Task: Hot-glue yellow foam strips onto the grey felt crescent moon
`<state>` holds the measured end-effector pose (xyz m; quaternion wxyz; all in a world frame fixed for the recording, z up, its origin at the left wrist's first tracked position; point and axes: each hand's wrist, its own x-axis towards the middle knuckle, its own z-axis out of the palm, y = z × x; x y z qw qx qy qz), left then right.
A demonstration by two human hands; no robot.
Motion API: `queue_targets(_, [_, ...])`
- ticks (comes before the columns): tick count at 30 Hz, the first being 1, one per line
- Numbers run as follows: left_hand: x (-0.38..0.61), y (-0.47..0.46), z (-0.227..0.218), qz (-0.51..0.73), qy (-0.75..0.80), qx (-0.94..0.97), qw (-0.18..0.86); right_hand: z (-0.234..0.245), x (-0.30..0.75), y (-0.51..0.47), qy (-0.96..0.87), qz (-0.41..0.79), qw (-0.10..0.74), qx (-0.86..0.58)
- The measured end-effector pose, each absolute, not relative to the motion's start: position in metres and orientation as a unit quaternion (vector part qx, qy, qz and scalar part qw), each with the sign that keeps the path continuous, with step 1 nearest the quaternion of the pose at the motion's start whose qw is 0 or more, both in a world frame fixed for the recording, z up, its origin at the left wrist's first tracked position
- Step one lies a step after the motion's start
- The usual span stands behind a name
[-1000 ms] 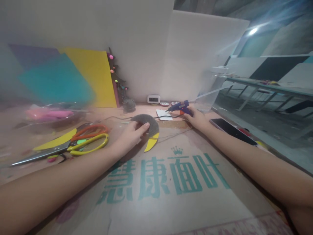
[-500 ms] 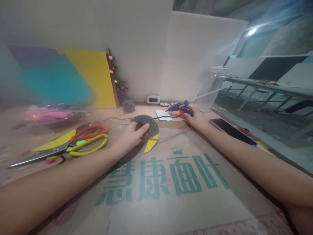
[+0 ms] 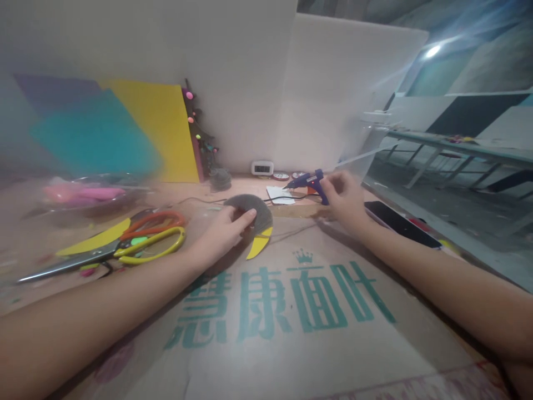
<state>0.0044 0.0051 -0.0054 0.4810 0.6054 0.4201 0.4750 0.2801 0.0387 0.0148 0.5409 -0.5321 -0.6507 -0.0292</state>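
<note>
My left hand (image 3: 227, 230) is closed on a curved, crescent-like dark grey felt piece (image 3: 255, 206), thumb on top and fingers partly hidden. Its lower tip is a pointed yellow part (image 3: 259, 245). At the back stands a blue glue gun (image 3: 308, 180) with a small red light, its nozzle pointing left above a white paper (image 3: 280, 194). My right hand (image 3: 343, 197) is right beside the gun's handle with bent fingers, and a gap shows under the thumb. Nothing can be made out in that hand; I cannot tell whether its fingertips touch the gun.
Orange-and-yellow-handled scissors (image 3: 150, 239) lie at left, near a bag of pink pieces (image 3: 83, 194). Coloured sheets (image 3: 166, 133) lean behind a decorated little tree (image 3: 208, 147). A clock (image 3: 262, 168) stands at the back. A phone (image 3: 400, 225) lies right, and printed cardboard (image 3: 270, 355) covers the front.
My right hand has come away from the glue gun's handle, moving right and slightly up. The gun stays standing in place. My left hand keeps the felt piece as it was.
</note>
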Motion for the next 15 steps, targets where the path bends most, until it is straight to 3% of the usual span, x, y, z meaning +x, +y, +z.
queue_targets(7, [0.005,0.002,0.001,0.492,0.387,0.583,0.518,0.019,0.212,-0.024,-0.771,0.201,0.352,-0.491])
queue_targets(15, [0.006,0.002,0.005,0.489,0.415,0.591,0.49,0.002,0.212,-0.023,-0.813,0.177,0.313,-0.458])
